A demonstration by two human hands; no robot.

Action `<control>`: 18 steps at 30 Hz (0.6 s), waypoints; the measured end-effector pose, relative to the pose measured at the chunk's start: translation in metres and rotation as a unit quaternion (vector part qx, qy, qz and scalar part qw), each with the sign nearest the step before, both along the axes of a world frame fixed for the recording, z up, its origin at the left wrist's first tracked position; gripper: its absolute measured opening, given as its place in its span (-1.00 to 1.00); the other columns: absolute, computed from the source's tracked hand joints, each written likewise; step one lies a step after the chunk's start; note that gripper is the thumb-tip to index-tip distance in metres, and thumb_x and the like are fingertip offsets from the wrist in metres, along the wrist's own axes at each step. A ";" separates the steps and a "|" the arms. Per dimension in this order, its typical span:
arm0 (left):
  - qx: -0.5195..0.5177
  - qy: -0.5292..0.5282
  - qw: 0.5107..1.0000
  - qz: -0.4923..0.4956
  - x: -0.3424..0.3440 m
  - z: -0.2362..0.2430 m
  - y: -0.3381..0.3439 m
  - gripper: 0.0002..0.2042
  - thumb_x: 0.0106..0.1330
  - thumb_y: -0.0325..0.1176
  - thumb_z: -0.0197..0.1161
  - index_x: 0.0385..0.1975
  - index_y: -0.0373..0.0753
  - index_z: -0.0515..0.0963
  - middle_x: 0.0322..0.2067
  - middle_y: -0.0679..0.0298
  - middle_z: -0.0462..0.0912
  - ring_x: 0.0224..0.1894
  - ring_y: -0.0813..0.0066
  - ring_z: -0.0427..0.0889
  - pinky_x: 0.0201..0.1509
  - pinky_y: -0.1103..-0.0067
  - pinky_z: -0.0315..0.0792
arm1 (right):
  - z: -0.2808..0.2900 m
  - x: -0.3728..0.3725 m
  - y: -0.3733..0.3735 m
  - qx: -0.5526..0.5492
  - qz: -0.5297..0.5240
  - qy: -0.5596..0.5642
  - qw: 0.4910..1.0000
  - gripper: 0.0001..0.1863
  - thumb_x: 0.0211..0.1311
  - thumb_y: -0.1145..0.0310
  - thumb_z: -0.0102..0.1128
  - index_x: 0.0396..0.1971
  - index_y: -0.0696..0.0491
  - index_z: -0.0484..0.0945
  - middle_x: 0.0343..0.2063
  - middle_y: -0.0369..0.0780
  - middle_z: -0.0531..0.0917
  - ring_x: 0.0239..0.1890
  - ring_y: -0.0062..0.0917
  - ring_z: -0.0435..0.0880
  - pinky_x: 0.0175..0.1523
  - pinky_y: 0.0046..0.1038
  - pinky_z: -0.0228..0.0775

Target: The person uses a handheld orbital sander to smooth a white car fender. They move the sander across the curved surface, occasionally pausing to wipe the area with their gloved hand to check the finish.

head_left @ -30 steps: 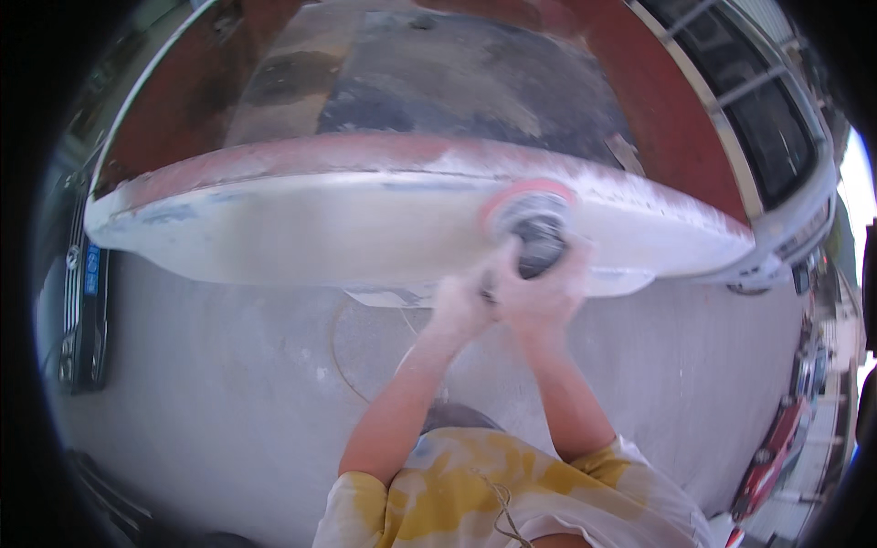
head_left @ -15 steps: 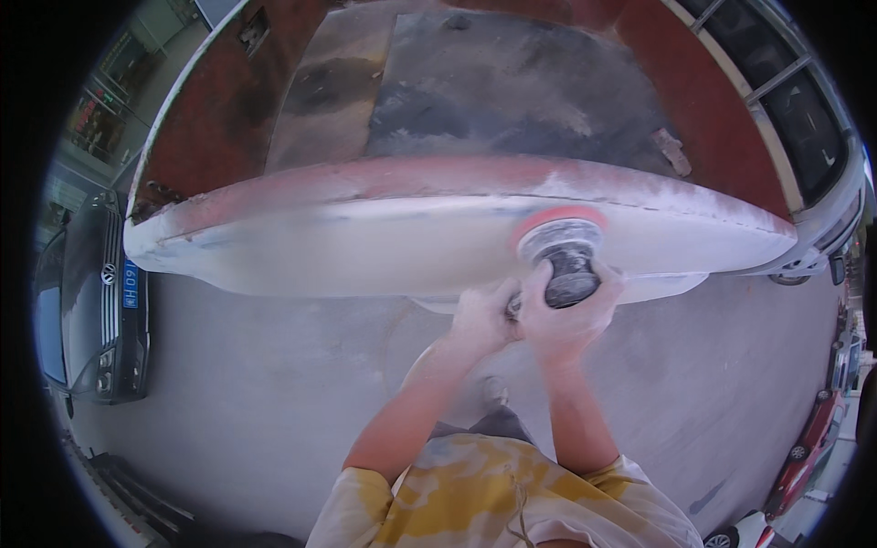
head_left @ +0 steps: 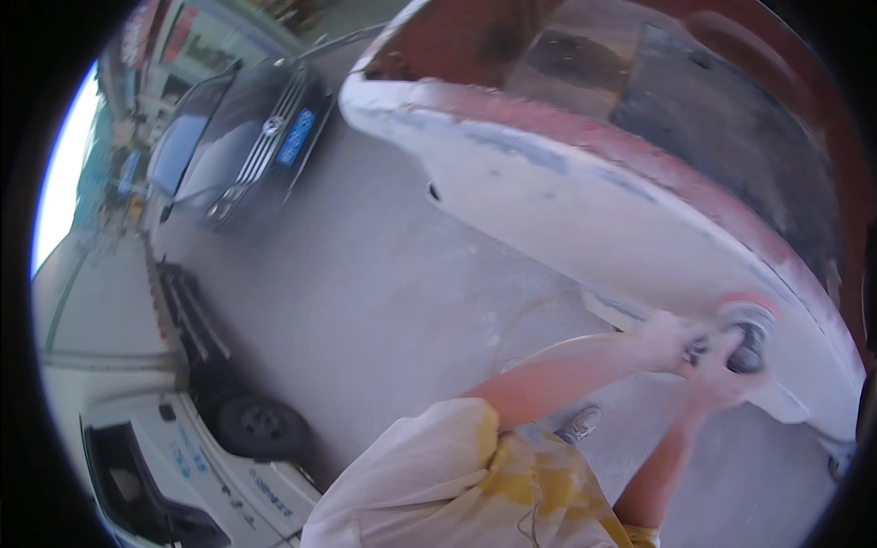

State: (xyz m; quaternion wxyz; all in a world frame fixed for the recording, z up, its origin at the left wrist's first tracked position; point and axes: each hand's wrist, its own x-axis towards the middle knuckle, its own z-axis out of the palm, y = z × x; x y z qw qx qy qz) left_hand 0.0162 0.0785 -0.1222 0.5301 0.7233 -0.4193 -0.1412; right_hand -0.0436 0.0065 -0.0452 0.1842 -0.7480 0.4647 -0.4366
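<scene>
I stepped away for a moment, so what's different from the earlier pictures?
The view has swung left: the white panel now sits farther right and slants down that way. The dark car appears higher and farther in, a white truck has come into view, and the red car is gone from view. Both hands, left and right, stay on the sander, still at the panel.

From head height, one wide fisheye view is looking down at close range, past the shirt (head_left: 548, 466), onto the white panel (head_left: 575, 219), whose upper edge is slanting down toward the right.
</scene>
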 end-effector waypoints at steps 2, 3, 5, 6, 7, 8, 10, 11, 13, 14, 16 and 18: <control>0.060 -0.047 0.997 -0.008 -0.003 0.002 -0.015 -0.39 -0.17 0.07 0.58 -0.17 -0.14 0.55 -0.32 0.16 0.67 -0.27 0.01 0.69 -0.22 0.24 0.57 | -0.003 -0.007 -0.017 0.060 -0.032 -0.019 0.997 -0.35 0.06 0.17 0.53 -0.01 0.28 0.41 -0.18 0.07 0.61 -0.18 -0.17 0.68 -0.15 -0.14 0.57; 0.088 -0.057 0.994 -0.008 -0.002 0.000 -0.012 -0.41 -0.17 0.12 0.57 -0.23 -0.14 0.54 -0.36 0.17 0.66 -0.29 0.02 0.69 -0.24 0.23 0.56 | -0.006 -0.008 -0.017 0.061 -0.030 -0.018 0.998 -0.33 0.06 0.16 0.53 0.01 0.27 0.40 -0.17 0.07 0.61 -0.17 -0.18 0.68 -0.14 -0.14 0.57; 0.084 -0.079 0.993 0.014 0.004 -0.011 0.005 -0.42 -0.18 0.15 0.55 -0.31 -0.14 0.53 -0.41 0.19 0.66 -0.32 0.02 0.69 -0.27 0.23 0.55 | -0.018 -0.004 -0.003 0.033 0.000 -0.008 0.999 -0.33 0.05 0.17 0.53 0.02 0.26 0.40 -0.16 0.06 0.61 -0.15 -0.17 0.67 -0.14 -0.13 0.57; 0.048 -0.093 0.994 0.037 0.010 -0.020 0.026 -0.42 -0.19 0.14 0.56 -0.31 -0.14 0.52 -0.41 0.19 0.66 -0.32 0.02 0.69 -0.27 0.23 0.55 | -0.029 0.002 0.015 0.000 0.029 -0.002 1.000 -0.34 0.05 0.18 0.53 0.02 0.25 0.40 -0.17 0.05 0.61 -0.15 -0.16 0.67 -0.14 -0.13 0.57; 0.023 -0.097 0.994 0.047 0.016 -0.027 0.043 -0.42 -0.19 0.13 0.56 -0.32 -0.15 0.51 -0.42 0.18 0.66 -0.33 0.01 0.69 -0.27 0.23 0.55 | -0.036 0.007 0.030 -0.036 0.056 0.003 0.998 -0.35 0.05 0.19 0.52 0.01 0.25 0.40 -0.18 0.04 0.60 -0.15 -0.15 0.66 -0.14 -0.12 0.56; 0.025 -0.093 0.994 0.058 0.021 -0.036 0.059 -0.45 -0.18 0.08 0.56 -0.32 -0.14 0.51 -0.42 0.18 0.65 -0.34 0.01 0.68 -0.29 0.22 0.54 | -0.042 0.011 0.042 -0.064 0.093 -0.003 0.994 -0.36 0.04 0.20 0.52 0.00 0.24 0.41 -0.19 0.03 0.60 -0.17 -0.15 0.66 -0.16 -0.12 0.56; 0.085 -0.052 0.993 0.057 0.030 -0.050 0.085 -0.51 -0.16 -0.02 0.56 -0.31 -0.14 0.51 -0.43 0.16 0.64 -0.35 -0.01 0.67 -0.31 0.20 0.54 | -0.049 0.021 0.062 -0.140 0.169 -0.021 0.975 -0.39 0.04 0.22 0.52 -0.02 0.23 0.42 -0.22 0.00 0.60 -0.21 -0.13 0.66 -0.18 -0.12 0.54; 0.050 -0.074 0.994 0.064 0.030 -0.053 0.086 -0.51 -0.16 -0.03 0.56 -0.31 -0.13 0.51 -0.42 0.17 0.65 -0.35 0.00 0.67 -0.31 0.20 0.53 | -0.049 0.022 0.063 -0.151 0.151 -0.013 0.977 -0.41 0.03 0.23 0.52 -0.04 0.22 0.43 -0.24 -0.01 0.60 -0.22 -0.14 0.66 -0.19 -0.13 0.54; 0.036 -0.077 0.994 0.068 0.025 -0.051 0.072 -0.51 -0.15 -0.03 0.55 -0.29 -0.13 0.50 -0.42 0.17 0.65 -0.35 0.00 0.67 -0.32 0.20 0.53 | -0.040 0.019 0.049 -0.206 0.124 0.014 0.970 -0.44 0.03 0.24 0.51 -0.07 0.21 0.45 -0.27 -0.03 0.60 -0.26 -0.14 0.65 -0.23 -0.15 0.53; 0.029 -0.085 0.994 0.068 0.017 -0.045 0.056 -0.50 -0.16 -0.02 0.55 -0.28 -0.13 0.51 -0.42 0.17 0.65 -0.35 0.01 0.68 -0.31 0.21 0.53 | -0.034 0.013 0.038 -0.146 0.104 0.013 0.984 -0.46 0.05 0.20 0.50 -0.09 0.20 0.47 -0.27 -0.01 0.60 -0.28 -0.11 0.64 -0.20 -0.14 0.52; 0.003 -0.095 0.994 0.057 0.001 -0.025 0.009 -0.46 -0.18 0.01 0.56 -0.25 -0.11 0.52 -0.43 0.17 0.66 -0.35 0.01 0.68 -0.31 0.21 0.54 | -0.019 -0.002 -0.001 -0.065 0.016 0.039 0.997 -0.42 0.07 0.14 0.49 -0.07 0.22 0.47 -0.23 0.02 0.61 -0.24 -0.11 0.65 -0.15 -0.13 0.52; 0.034 -0.084 0.996 0.008 -0.014 0.003 -0.035 -0.40 -0.15 0.14 0.53 -0.21 -0.14 0.53 -0.43 0.13 0.67 -0.37 0.01 0.69 -0.29 0.24 0.55 | -0.004 -0.022 -0.042 0.004 -0.031 0.019 0.999 -0.35 0.09 0.05 0.48 -0.02 0.25 0.46 -0.17 0.06 0.62 -0.19 -0.12 0.66 -0.09 -0.11 0.51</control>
